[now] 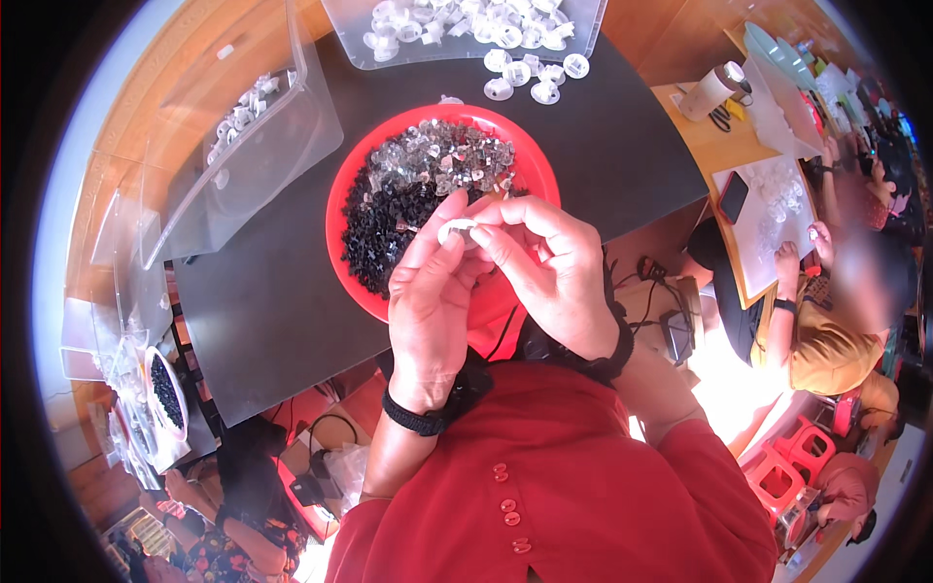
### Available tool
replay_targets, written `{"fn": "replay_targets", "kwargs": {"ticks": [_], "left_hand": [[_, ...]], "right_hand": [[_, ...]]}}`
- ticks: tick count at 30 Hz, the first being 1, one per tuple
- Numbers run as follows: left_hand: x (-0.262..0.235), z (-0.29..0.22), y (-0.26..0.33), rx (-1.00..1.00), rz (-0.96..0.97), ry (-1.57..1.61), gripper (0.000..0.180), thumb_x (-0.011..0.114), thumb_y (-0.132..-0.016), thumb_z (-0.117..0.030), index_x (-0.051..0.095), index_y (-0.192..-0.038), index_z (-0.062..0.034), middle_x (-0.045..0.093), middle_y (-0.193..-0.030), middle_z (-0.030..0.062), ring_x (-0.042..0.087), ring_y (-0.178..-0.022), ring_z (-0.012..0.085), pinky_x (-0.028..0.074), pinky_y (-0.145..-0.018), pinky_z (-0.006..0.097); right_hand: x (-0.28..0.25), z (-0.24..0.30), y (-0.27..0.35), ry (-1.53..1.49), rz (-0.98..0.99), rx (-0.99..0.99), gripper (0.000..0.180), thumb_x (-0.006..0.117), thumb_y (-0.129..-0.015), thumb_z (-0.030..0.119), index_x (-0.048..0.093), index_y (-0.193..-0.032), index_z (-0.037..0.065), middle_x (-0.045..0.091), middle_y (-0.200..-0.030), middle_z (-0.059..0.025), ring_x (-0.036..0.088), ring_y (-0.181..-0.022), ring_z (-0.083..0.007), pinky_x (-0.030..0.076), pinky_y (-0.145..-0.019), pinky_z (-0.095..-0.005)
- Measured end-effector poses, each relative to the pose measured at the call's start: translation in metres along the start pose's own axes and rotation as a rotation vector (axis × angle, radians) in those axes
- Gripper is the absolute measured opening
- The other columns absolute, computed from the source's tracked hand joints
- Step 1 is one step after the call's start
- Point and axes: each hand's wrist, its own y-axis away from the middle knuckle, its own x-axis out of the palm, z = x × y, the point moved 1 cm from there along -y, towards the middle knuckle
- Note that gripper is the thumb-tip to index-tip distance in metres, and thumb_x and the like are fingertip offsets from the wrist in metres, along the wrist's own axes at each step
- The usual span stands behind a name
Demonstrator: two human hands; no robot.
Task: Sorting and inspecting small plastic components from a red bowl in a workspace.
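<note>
Both my hands meet over the near side of a round red basin (336,219). My left hand (425,301) pinches a small white plastic ring-like part (455,226) between thumb and fingers. From the other side, my right hand (552,272) has its thumb and forefinger closed on the same part. The fingers cover some of it, so its full shape is hidden. Inside the basin, small black pieces (374,238) lie heaped at the left and near side, with small clear pieces (437,155) at the far side.
Beyond the basin, a clear bin (466,56) holds white round parts; several loose ones (517,73) lie beside it on the dark table (622,126). Another clear bin (311,126) stands left. At right, a co-worker sits at a table with a phone (733,197) and bottle (708,92).
</note>
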Motion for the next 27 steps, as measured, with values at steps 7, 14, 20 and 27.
{"fn": "replay_targets", "kwargs": {"ticks": [7,14,20,27], "left_hand": [[-0.015,-0.009,-0.001,0.054,0.02,0.042,0.043,0.048,-0.093,-0.008,0.047,-0.134,0.0035,0.061,-0.12,0.0211,0.062,-0.088,0.0179,0.048,-0.084,0.03],[-0.02,-0.014,0.001,0.066,-0.084,-0.086,0.037,0.047,-0.096,-0.008,0.052,-0.13,0.0035,0.063,-0.118,0.0196,0.063,-0.087,0.0153,0.05,-0.085,0.028],[-0.018,-0.011,0.006,0.085,-0.067,-0.089,0.033,0.047,-0.096,-0.006,0.056,-0.126,0.0023,0.064,-0.117,0.0188,0.064,-0.088,0.0148,0.051,-0.085,0.028],[-0.02,-0.008,0.009,0.1,-0.035,-0.155,0.024,0.054,-0.096,-0.009,0.058,-0.118,-0.0009,0.063,-0.115,0.0158,0.062,-0.088,0.0116,0.049,-0.083,0.025]], "right_hand": [[-0.036,0.011,-0.029,0.204,0.058,0.013,0.008,0.067,-0.087,0.001,0.065,-0.094,-0.002,0.068,-0.086,-0.0091,0.066,-0.078,-0.0139,0.052,-0.069,-0.0255],[-0.055,0.008,-0.027,0.843,0.295,-0.165,0.004,0.069,-0.077,0.006,0.066,-0.078,0.005,0.059,-0.075,-0.0067,0.061,-0.068,-0.0271,0.047,-0.063,-0.0387],[-0.038,0.0,-0.025,1.189,0.443,-0.231,0.006,0.072,-0.074,0.011,0.066,-0.074,0.01,0.057,-0.075,-0.0028,0.058,-0.072,-0.0226,0.039,-0.068,-0.0354],[-0.036,0.004,-0.033,1.246,0.556,-0.195,0.007,0.072,-0.074,0.011,0.065,-0.073,0.01,0.058,-0.074,-0.0024,0.058,-0.069,-0.0225,0.038,-0.067,-0.0358]]}}
